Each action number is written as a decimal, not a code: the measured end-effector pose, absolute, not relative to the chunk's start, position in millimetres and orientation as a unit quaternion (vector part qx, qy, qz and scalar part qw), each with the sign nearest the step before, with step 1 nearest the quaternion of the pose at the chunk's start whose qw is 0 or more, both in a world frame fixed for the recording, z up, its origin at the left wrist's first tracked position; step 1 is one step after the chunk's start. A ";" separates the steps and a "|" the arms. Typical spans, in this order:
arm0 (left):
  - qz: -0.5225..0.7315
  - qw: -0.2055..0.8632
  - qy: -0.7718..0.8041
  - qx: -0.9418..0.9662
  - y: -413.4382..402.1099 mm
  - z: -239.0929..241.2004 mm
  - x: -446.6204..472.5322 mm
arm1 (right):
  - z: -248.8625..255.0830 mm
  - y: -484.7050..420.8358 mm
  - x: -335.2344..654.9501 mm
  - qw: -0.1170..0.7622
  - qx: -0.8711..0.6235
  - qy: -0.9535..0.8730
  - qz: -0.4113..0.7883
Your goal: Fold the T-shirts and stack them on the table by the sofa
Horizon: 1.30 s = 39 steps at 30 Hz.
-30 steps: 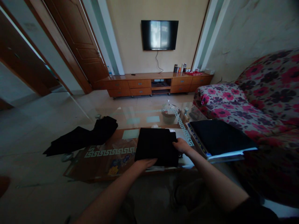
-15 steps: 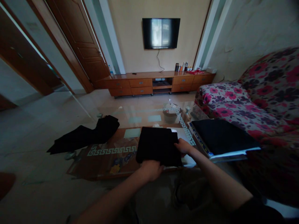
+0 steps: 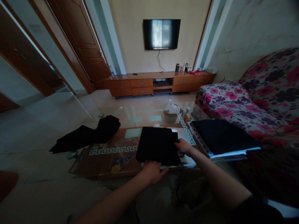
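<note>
Two hands meet a folded black cloth [image 3: 157,144] that lies on the near part of the glass coffee table [image 3: 105,161], its front edge reaching the table's near rim. The right hand [image 3: 183,146] has its fingers closed on the cloth's right edge; the left hand [image 3: 153,171] sits at the near edge with fingers curled, though whether they pinch the fabric cannot be made out. To the right, just beside the cloth, a flat black stack [image 3: 221,137] juts past the table's corner toward the flowered sofa [image 3: 245,102], so that side is tight. To the left there is bare tabletop before a loose black garment [image 3: 88,135] that hangs over the far-left edge. Behind the cloth stands a small bowl [image 3: 170,115], apart from it. The cloth is a neat, nearly square rectangle, matte and dark, its corners even and its surface flat.
</note>
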State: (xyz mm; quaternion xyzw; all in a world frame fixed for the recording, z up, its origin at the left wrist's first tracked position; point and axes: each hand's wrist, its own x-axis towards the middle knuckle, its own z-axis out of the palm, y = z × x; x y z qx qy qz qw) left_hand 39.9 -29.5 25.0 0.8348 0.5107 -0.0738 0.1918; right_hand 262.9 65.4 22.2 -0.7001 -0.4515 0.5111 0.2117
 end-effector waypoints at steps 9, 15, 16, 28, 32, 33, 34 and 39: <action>0.050 0.230 0.423 0.875 2.2 87.3 0.0 | 26.3 64.4 262.0 0.216 -0.700 -0.451 0.510; 0.016 0.144 0.467 0.872 37.6 56.7 -51.1 | 20.7 66.2 262.6 0.232 -0.711 -0.458 0.481; 0.004 0.158 0.457 0.876 40.3 49.7 -58.7 | 19.0 66.8 263.0 0.232 -0.712 -0.460 0.478; 0.041 0.168 0.485 0.857 28.5 15.8 -88.6 | 1.6 72.7 268.1 0.212 -0.715 -0.492 0.450; 0.051 0.143 0.489 0.859 26.5 -1.2 -92.0 | 2.4 71.5 265.9 0.200 -0.727 -0.505 0.421; 0.056 0.138 0.489 0.860 25.9 -3.7 -91.9 | 2.9 71.1 265.1 0.199 -0.730 -0.508 0.411; 0.061 0.135 0.489 0.860 25.3 -5.2 -91.3 | 3.4 70.8 264.2 0.197 -0.733 -0.512 0.401; 0.133 0.130 0.503 0.844 21.3 -2.9 -81.7 | 6.5 71.3 262.8 0.204 -0.740 -0.537 0.349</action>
